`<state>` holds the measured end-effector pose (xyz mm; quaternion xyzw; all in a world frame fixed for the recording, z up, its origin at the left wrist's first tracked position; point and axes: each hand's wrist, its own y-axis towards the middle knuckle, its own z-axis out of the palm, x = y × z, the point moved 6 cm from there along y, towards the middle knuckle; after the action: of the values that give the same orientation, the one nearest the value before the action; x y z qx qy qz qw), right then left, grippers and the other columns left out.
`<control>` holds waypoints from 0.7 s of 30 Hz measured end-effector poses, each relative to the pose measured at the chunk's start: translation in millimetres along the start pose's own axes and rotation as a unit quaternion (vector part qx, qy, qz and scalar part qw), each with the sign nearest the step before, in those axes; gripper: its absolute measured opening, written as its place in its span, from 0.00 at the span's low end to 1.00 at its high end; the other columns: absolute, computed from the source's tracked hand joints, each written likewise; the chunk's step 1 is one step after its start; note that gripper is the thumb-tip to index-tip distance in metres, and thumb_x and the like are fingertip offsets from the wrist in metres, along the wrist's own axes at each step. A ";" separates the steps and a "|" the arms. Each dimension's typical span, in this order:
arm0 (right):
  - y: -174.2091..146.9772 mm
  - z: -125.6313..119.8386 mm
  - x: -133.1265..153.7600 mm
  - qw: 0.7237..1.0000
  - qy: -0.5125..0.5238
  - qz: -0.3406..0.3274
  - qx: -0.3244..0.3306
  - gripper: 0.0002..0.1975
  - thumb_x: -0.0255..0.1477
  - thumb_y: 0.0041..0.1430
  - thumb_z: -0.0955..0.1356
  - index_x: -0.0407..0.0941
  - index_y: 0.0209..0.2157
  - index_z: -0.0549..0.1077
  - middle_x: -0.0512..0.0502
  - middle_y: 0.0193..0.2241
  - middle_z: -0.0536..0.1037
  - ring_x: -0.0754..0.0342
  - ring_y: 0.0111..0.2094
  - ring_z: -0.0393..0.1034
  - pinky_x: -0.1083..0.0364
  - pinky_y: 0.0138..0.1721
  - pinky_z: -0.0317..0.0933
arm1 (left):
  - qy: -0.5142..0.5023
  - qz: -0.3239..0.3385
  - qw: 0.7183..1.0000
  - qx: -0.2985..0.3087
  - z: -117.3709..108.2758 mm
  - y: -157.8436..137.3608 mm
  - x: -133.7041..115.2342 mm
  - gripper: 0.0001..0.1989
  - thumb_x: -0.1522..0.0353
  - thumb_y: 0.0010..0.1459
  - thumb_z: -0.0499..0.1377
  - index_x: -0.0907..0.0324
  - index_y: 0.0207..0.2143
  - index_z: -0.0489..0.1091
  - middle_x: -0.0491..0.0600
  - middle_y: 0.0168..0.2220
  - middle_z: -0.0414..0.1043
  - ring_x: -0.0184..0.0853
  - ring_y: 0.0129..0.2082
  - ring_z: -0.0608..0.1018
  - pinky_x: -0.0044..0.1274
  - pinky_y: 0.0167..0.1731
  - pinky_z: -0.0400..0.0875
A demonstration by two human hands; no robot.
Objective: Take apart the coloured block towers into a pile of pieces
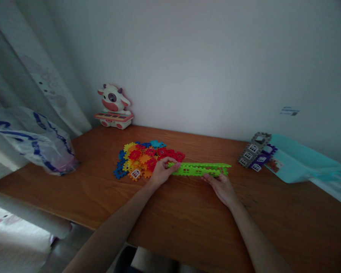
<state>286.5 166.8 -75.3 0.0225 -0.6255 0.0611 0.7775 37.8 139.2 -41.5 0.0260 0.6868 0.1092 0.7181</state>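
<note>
A long bright green structure of interlocking building tiles, with small window cut-outs along its side, is held level just above the table. My left hand pinches its left end between thumb and fingers. At the right part, my right hand grips the lower edge, thumb in front and some fingers hidden behind. Beside my left hand lies a heap of red, orange, yellow and blue tiles. One orange tile at its near edge carries a white window.
Grey tiles with windows and purple tiles lean against a turquoise bin at right. A cow toy keyboard stands at the back left. A plastic bag sits on the wooden table's left side.
</note>
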 end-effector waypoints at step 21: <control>-4.9 9.1 18.0 0.990 0.125 -0.003 0.067 0.17 0.49 0.43 0.78 0.53 0.29 0.80 0.51 0.38 0.83 0.48 0.41 0.76 0.47 0.45 0.72 | -0.078 -0.035 0.996 0.031 -1.0 1.0 -10.2 0.29 0.53 0.47 0.71 0.60 0.46 0.70 0.50 0.32 0.82 0.39 0.34 0.83 0.29 0.40 0.75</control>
<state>282.1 162.1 -55.6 0.0691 -0.5179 0.1029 0.8464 36.4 138.1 -31.4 0.0331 0.6323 0.0603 0.7717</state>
